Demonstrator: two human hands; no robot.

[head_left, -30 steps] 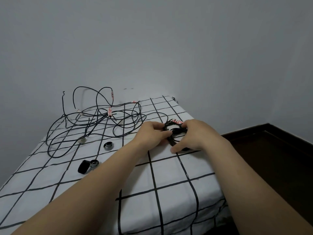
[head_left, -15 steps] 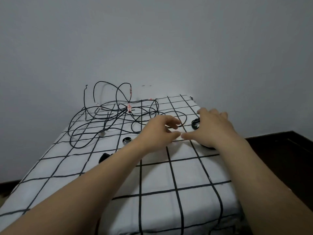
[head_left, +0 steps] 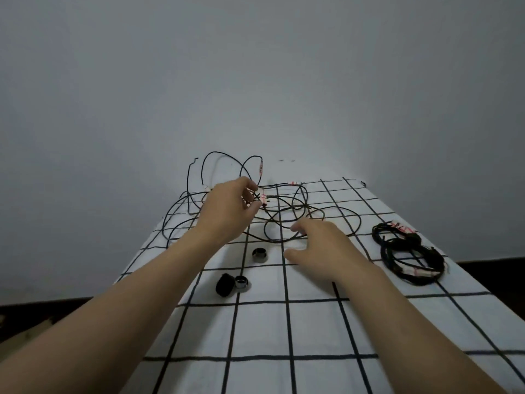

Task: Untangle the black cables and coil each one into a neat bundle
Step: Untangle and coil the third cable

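Note:
A loose tangle of black cables [head_left: 287, 214] with white-and-red tags sprawls over the far part of the checked cloth, some loops rising against the wall. My left hand [head_left: 227, 214] reaches into the tangle, its curled fingertips pinching a strand beside a tag [head_left: 263, 198]. My right hand [head_left: 321, 245] hovers low over the tangle's near edge with fingers spread, holding nothing. Two coiled black cable bundles [head_left: 410, 260] lie side by side near the right edge of the table.
A small metallic tape roll [head_left: 260, 255] sits between my forearms. Nearer lie a black roll [head_left: 224, 285] and a second metallic roll [head_left: 241, 282], touching. The black-gridded white cloth [head_left: 312, 331] drops off at the right edge. A grey wall stands close behind.
Both hands left the coiled bundle at the right and moved left and forward. The left hand now pinches a strand in the tangle; the right hand has opened over it.

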